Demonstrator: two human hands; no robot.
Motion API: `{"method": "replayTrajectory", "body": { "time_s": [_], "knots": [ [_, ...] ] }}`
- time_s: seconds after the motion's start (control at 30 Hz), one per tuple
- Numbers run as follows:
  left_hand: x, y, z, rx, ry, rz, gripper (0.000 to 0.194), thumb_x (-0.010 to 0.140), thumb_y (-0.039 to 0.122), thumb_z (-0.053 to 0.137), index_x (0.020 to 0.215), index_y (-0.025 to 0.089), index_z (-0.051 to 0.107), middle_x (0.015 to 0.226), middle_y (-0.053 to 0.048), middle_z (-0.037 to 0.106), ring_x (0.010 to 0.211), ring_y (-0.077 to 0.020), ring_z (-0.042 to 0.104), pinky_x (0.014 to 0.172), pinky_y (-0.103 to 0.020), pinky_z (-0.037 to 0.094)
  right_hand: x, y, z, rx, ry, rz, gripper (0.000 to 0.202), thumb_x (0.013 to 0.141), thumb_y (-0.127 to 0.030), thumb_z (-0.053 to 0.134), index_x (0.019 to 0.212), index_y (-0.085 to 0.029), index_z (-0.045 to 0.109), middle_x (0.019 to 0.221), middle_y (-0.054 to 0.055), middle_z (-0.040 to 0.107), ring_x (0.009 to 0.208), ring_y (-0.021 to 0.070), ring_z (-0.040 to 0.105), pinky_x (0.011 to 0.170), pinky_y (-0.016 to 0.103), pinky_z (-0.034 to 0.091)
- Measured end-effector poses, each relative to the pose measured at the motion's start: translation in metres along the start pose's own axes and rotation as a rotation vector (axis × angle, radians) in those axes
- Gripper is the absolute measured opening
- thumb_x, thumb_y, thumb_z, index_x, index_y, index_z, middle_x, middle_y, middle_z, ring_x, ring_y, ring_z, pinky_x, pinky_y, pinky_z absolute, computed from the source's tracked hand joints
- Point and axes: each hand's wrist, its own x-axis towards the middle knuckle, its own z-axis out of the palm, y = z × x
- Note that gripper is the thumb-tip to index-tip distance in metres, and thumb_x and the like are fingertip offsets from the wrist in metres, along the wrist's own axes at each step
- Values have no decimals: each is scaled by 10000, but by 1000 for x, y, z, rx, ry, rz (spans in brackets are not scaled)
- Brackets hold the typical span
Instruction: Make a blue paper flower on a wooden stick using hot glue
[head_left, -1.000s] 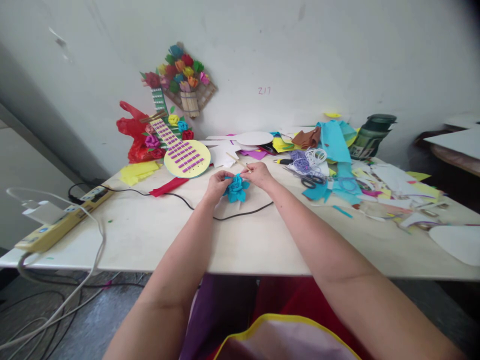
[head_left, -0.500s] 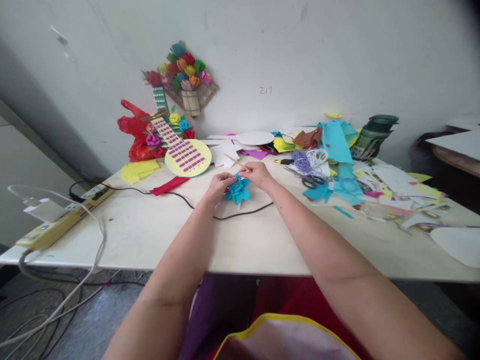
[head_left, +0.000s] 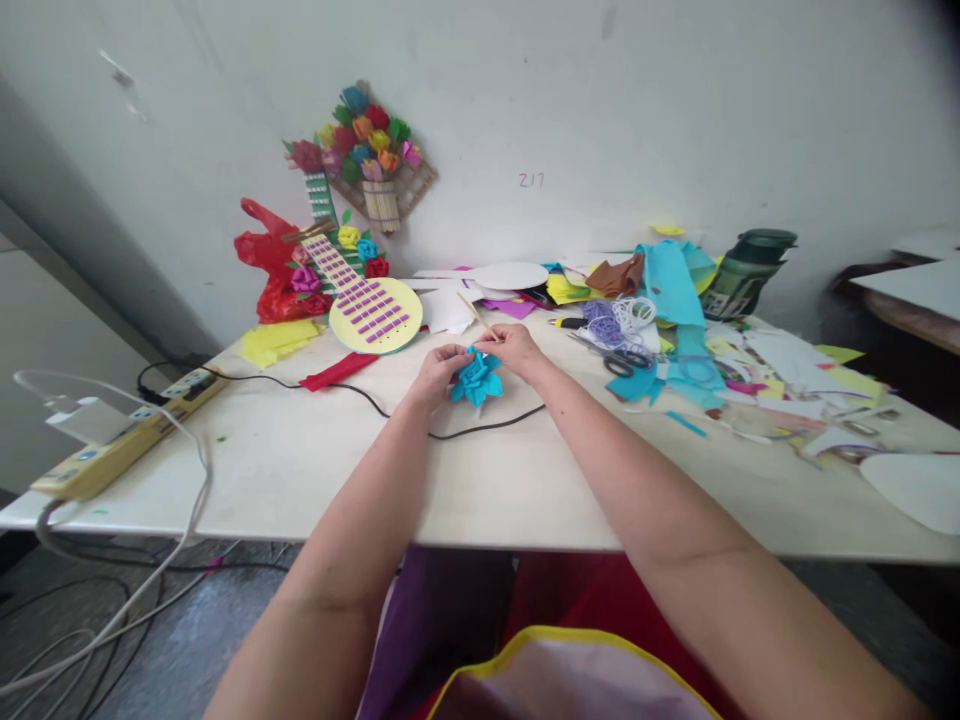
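A blue paper flower point(head_left: 477, 380) with pointed petals is held just above the table, between my two hands. My left hand point(head_left: 439, 374) is closed, its fingers pinching the flower's upper left edge. From above right, my right hand point(head_left: 513, 350) grips a thin wooden stick point(head_left: 474, 314) that slants up and to the left. The fingertips of that hand also meet the flower's top edge. What lies between the fingertips there is too small to make out.
A yellow paper guitar point(head_left: 376, 316) and paper flowers stand at the back left. Scissors point(head_left: 626, 362), string point(head_left: 611, 322), paper scraps and a green bottle point(head_left: 748, 272) crowd the right. A black cable point(head_left: 367, 397) crosses the table; a power strip point(head_left: 124, 450) sits left.
The stick in my right hand has tilted more upright. My right hand has shifted very slightly, while my left hand keeps its place on the flower.
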Motion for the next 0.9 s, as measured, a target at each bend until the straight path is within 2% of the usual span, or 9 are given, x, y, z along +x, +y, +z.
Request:
{"method": "replayTrajectory", "body": {
  "time_s": [0.27,0.57,0.67,0.8,0.9],
  "knots": [
    [0,-1,0,11,-9,-67,260,577,347,736,658,151,586,521,32,511,429,-79,445,417,-215,301,-2,1,1,4,-4,-1,203,579,-320,684,657,-142,626,604,-19,568,602,119,495,604,271,403],
    [1,2,2,46,17,72,369,550,448,776,583,144,571,478,39,454,424,-62,366,431,-225,245,-2,-2,3,40,33,15,180,583,-312,681,635,-153,617,603,-20,577,611,124,514,617,274,432],
    [0,3,1,57,21,81,399,548,476,786,577,148,561,478,41,451,426,-62,365,436,-226,244,-2,-3,0,4,29,-10,228,615,-376,667,641,-162,593,603,-21,561,610,122,501,610,266,417],
    [-2,6,-1,67,11,93,437,546,509,794,559,151,543,483,41,452,438,-60,370,446,-223,261,-1,-5,-7,-61,-9,-54,413,754,-564,534,718,-162,620,616,-3,550,625,134,504,608,265,408],
    [-3,8,-2,84,-5,104,452,537,527,798,553,149,551,484,36,464,444,-61,369,448,-223,265,3,-4,-11,-114,-21,-110,469,806,-580,460,798,-156,660,590,-8,520,616,138,502,631,272,414]
  ]
}}
